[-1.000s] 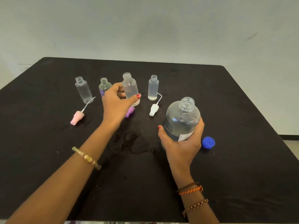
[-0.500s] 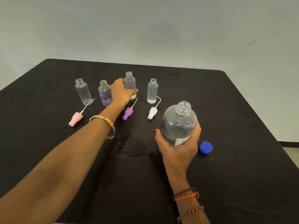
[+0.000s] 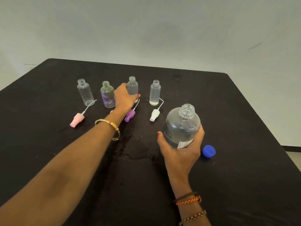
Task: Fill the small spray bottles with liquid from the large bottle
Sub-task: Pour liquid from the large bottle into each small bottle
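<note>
Although four small spray bottles stand uncapped in a row at the far side of the black table (image 3: 244, 111), the filling looks only partly done: the far-left bottle (image 3: 85, 92) appears empty, the purple-tinted bottle (image 3: 107, 95) is hard to judge, and the right bottle (image 3: 154, 93) seems to hold liquid. Their spray heads, pink (image 3: 76, 119), purple (image 3: 129, 115) and white (image 3: 154, 115), lie loose in front, so recapping remains. Reaching far, the left hand (image 3: 124, 98) curls its fingers around the third bottle (image 3: 132, 86), which stands on the table. Nearer and to the right, the right hand (image 3: 180, 147) wraps the large bottle (image 3: 182, 126), open-mouthed and upright, with its blue cap (image 3: 209, 151) just beside.
</note>
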